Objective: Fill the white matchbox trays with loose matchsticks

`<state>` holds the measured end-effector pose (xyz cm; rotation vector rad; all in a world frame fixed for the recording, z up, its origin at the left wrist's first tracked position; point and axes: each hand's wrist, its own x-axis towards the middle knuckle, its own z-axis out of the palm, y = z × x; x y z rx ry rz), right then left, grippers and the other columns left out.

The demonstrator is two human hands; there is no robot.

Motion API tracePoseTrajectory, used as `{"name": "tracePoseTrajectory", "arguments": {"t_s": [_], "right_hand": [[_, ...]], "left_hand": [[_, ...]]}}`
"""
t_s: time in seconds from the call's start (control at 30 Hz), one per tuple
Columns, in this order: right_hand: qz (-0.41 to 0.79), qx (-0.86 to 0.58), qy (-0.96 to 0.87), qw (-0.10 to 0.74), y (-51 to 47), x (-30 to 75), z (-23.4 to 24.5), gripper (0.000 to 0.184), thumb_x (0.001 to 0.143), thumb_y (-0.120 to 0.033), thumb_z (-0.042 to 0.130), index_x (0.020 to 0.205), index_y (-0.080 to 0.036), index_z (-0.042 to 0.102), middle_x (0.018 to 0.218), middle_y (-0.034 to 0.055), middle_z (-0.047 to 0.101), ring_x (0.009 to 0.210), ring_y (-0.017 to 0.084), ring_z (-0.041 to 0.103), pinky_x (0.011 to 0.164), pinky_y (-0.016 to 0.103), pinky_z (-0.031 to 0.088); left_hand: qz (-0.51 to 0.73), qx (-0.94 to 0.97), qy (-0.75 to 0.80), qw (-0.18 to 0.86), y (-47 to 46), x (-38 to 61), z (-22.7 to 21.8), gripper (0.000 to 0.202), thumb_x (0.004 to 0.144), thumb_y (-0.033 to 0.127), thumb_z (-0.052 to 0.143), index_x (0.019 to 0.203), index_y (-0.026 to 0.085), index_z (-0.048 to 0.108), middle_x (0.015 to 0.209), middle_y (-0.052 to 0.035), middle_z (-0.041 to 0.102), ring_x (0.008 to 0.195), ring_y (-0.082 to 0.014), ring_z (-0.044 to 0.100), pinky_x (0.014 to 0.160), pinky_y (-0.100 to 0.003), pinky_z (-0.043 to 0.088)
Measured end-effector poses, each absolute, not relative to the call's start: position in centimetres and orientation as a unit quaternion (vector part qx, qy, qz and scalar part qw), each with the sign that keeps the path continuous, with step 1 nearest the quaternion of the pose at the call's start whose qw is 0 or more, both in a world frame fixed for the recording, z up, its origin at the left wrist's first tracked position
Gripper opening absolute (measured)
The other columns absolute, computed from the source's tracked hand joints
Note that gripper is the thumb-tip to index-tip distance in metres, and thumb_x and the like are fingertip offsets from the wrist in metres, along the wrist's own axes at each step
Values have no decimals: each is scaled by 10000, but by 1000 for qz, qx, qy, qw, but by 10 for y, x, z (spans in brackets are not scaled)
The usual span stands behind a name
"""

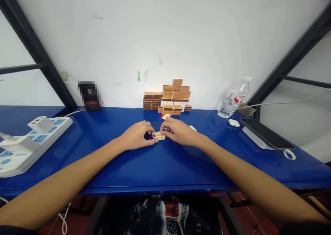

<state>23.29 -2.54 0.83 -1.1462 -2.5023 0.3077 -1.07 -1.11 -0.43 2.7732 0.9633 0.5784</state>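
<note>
Both my hands rest on the blue table (pixel 165 166) and meet over a small white matchbox tray (pixel 158 135) with red-tipped matches in it. My left hand (pixel 138 135) pinches the tray's left end with curled fingers. My right hand (pixel 178 131) has its fingers closed at the tray's right end. A few loose matches (pixel 164 116) lie just beyond my hands. Behind them, against the white wall, stands a stack of brown matchboxes (pixel 169 97).
A white power strip (pixel 28 142) with a charger block sits at the left. A plastic water bottle (pixel 234 98), a small white object (pixel 234 122) and a dark phone on a white stand (pixel 266 134) are at the right. Black frame struts slope on both sides.
</note>
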Motion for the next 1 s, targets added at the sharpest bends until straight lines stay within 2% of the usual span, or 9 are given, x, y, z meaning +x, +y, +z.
{"name": "tracePoseTrajectory", "arguments": {"t_s": [0.17,0.27,0.4,0.67,0.87,0.93,1.0], "right_hand": [[157,-365,-891,218,-27,220,2,66,978,-225,669,948,-186,712,926,33,577,842,163,551,758,278,419],[178,-358,-894,204,-25,216,0,31,962,-184,678,961,-182,709,949,29,571,831,153,552,757,274,429],[188,-363,-897,169,-24,216,1,65,999,-204,622,969,-177,673,998,42,584,844,159,568,767,289,444],[144,-367,-910,130,-29,215,5,124,1053,-253,542,1018,-172,628,1070,65,583,827,162,588,762,302,450],[53,-373,-920,106,-29,218,6,186,1074,-258,489,1035,-154,638,1073,100,582,894,207,583,803,330,449],[56,-370,-922,98,-29,219,10,189,1072,-242,483,1021,-154,643,1052,98,591,890,206,583,801,325,446],[77,-366,-919,125,-26,224,15,197,1070,-230,474,996,-165,644,1030,87,605,885,198,585,798,313,442]], "left_hand": [[208,924,309,81,-10,-10,-6,293,909,475,711,858,190,668,857,-37,663,833,-205,612,759,-328,467],[206,930,294,79,-9,-10,-5,300,917,466,707,823,188,647,847,-34,660,829,-200,599,751,-326,456],[193,934,290,77,-7,-11,-4,325,920,492,716,830,189,638,855,-35,654,843,-207,593,743,-322,443],[183,941,276,72,-4,-13,-5,341,921,509,727,847,184,656,871,-38,655,844,-205,582,733,-312,427],[176,941,283,63,-6,-12,-5,327,921,504,733,930,177,717,902,-49,668,864,-208,597,753,-312,441],[172,940,287,62,-6,-12,-5,329,921,502,735,942,174,726,899,-50,670,872,-210,601,756,-315,445],[169,940,291,60,-7,-12,-3,328,921,502,734,948,175,734,891,-50,673,875,-213,603,756,-318,447]]}}
